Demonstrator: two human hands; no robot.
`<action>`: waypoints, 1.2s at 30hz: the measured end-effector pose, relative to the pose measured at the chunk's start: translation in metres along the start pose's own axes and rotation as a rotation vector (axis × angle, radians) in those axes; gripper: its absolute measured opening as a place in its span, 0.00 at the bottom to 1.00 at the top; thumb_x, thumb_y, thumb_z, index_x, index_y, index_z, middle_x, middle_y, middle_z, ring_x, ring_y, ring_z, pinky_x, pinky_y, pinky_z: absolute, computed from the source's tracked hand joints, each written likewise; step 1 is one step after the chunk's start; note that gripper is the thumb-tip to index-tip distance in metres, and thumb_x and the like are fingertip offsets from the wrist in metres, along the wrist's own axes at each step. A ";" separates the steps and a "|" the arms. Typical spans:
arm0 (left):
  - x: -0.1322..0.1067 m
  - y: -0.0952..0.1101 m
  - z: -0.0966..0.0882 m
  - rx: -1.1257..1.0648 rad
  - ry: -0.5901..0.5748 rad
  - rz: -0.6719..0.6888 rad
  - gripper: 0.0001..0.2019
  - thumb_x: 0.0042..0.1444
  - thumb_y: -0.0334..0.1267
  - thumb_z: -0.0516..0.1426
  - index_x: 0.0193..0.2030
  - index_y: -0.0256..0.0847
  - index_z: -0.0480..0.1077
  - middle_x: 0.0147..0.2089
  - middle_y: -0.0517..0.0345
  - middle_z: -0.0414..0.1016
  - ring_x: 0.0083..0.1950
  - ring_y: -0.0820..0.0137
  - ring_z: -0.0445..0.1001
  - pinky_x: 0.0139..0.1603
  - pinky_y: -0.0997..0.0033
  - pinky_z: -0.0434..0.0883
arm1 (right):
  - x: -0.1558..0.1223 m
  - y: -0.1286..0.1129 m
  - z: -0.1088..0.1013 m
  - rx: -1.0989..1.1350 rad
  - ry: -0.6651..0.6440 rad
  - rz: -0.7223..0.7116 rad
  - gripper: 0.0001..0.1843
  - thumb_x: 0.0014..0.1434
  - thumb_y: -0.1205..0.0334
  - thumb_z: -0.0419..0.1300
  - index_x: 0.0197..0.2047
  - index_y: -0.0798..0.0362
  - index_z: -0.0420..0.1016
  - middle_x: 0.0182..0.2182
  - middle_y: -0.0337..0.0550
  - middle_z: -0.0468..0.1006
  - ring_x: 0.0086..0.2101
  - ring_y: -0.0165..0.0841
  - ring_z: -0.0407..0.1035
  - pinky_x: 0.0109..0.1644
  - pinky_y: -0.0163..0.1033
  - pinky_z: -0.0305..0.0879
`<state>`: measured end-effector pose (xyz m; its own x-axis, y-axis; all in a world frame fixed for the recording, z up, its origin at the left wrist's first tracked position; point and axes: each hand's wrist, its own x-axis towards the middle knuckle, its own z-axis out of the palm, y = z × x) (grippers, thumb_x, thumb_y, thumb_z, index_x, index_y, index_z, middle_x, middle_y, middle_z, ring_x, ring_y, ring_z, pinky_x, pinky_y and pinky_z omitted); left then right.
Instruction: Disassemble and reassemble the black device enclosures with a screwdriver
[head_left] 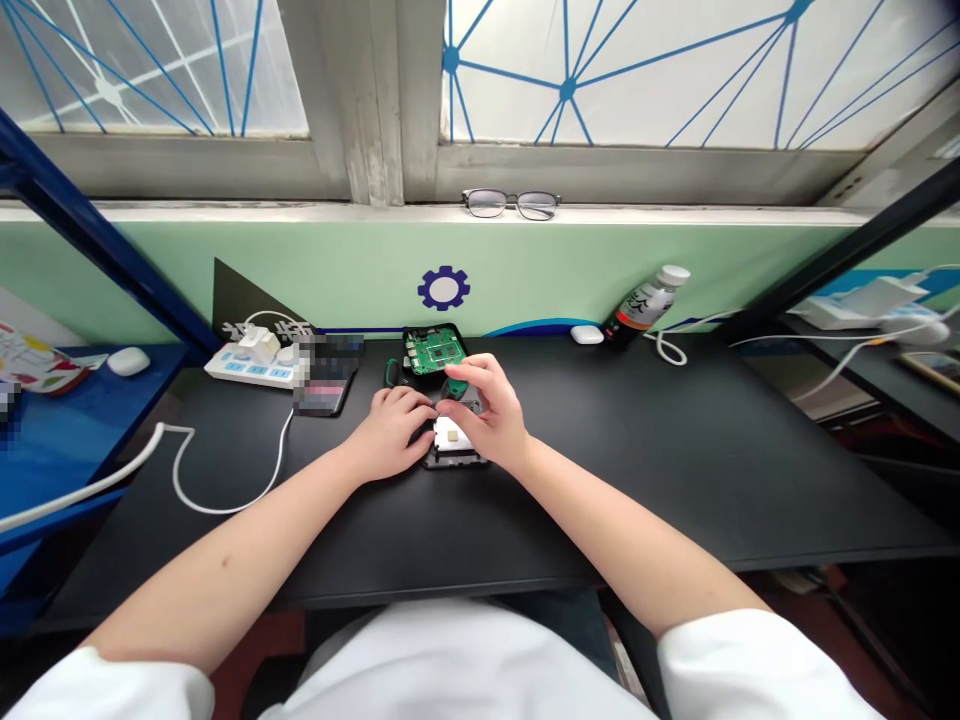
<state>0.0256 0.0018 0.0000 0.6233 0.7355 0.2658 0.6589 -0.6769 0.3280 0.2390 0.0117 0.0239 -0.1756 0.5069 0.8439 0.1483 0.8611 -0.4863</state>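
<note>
My right hand grips a green-and-black screwdriver between thumb and fingers, above a small opened device casing. That casing is black, with a white plate inside it bearing a small tan square. The screwdriver's tip is hidden. My left hand holds the casing's left edge, fingers curled over it. Just beyond lies the other black shell with a green circuit board in it. A green-and-black tool handle rests left of the board; its working end cannot be made out.
A white power strip and a phone lie to the left, with a white cable curving across the black table. A dark-drink bottle and a white earbud case stand at the back right. Glasses sit on the ledge.
</note>
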 end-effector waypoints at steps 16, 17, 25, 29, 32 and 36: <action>0.002 -0.005 -0.001 0.056 0.302 -0.344 0.19 0.66 0.37 0.55 0.62 0.42 0.72 0.59 0.41 0.77 0.66 0.45 0.69 0.65 0.41 0.64 | -0.010 0.007 0.006 0.211 0.079 0.163 0.16 0.68 0.57 0.68 0.56 0.43 0.70 0.52 0.47 0.83 0.44 0.35 0.82 0.51 0.49 0.83; 0.003 -0.007 -0.002 0.056 0.317 -0.382 0.19 0.64 0.34 0.55 0.61 0.42 0.72 0.60 0.41 0.77 0.66 0.45 0.68 0.65 0.41 0.64 | -0.010 0.006 0.005 0.208 0.066 0.161 0.15 0.69 0.57 0.67 0.56 0.44 0.71 0.53 0.48 0.83 0.44 0.36 0.82 0.51 0.49 0.82; 0.004 -0.012 0.001 0.061 0.341 -0.447 0.24 0.54 0.26 0.55 0.58 0.45 0.72 0.61 0.44 0.76 0.67 0.45 0.67 0.65 0.40 0.66 | -0.003 0.009 -0.005 0.097 -0.005 0.106 0.13 0.72 0.56 0.62 0.58 0.44 0.74 0.47 0.48 0.81 0.44 0.39 0.78 0.41 0.46 0.77; 0.005 -0.012 0.003 0.037 0.337 -0.448 0.19 0.59 0.30 0.56 0.56 0.46 0.72 0.61 0.44 0.76 0.66 0.46 0.67 0.64 0.40 0.66 | -0.002 0.014 -0.005 0.060 0.010 0.119 0.16 0.67 0.53 0.69 0.55 0.43 0.73 0.43 0.43 0.75 0.38 0.35 0.71 0.39 0.44 0.74; 0.005 -0.013 0.003 0.024 0.327 -0.446 0.16 0.62 0.33 0.56 0.56 0.46 0.73 0.60 0.44 0.77 0.66 0.46 0.67 0.63 0.40 0.66 | -0.004 0.017 -0.007 0.059 0.013 0.161 0.19 0.66 0.49 0.70 0.55 0.43 0.73 0.43 0.43 0.75 0.37 0.35 0.70 0.40 0.44 0.74; 0.005 -0.013 0.002 0.022 0.318 -0.441 0.17 0.62 0.33 0.56 0.56 0.45 0.73 0.60 0.43 0.76 0.66 0.46 0.66 0.64 0.41 0.66 | -0.006 0.015 -0.009 0.135 -0.010 0.150 0.17 0.74 0.52 0.59 0.62 0.42 0.74 0.54 0.49 0.78 0.48 0.39 0.76 0.46 0.46 0.78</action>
<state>0.0209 0.0141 -0.0045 0.1298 0.9200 0.3699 0.8398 -0.3003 0.4522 0.2507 0.0208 0.0134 -0.1711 0.6296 0.7579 0.0415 0.7731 -0.6329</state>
